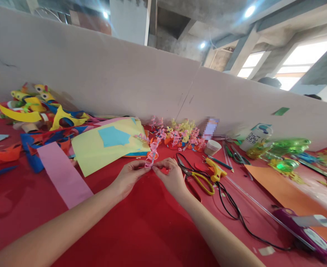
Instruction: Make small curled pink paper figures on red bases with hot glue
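Both of my hands meet at a small pink paper flower stalk (pixel 152 148) with curled pieces around a thin stem, held upright over the red table (pixel 152 222). My left hand (pixel 131 176) pinches its lower end between thumb and fingers. From the other side my right hand (pixel 171 174) pinches near the same base, its fingers curled. Behind it stand several similar pink and yellow paper flowers (pixel 176 137). Yellow-handled scissors (pixel 201 181) lie just right of my right hand, beside a yellow glue gun (pixel 215 170).
Left lie a pale yellow sheet (pixel 88 148), a pink paper strip (pixel 65 174) and coloured paper crafts (pixel 35 111). A paper cup (pixel 212 147), a pencil (pixel 221 164), a black cord (pixel 233 207), orange paper (pixel 274 189) and green plastic bottles (pixel 288 146) spread right. A white partition (pixel 110 74) borders the back.
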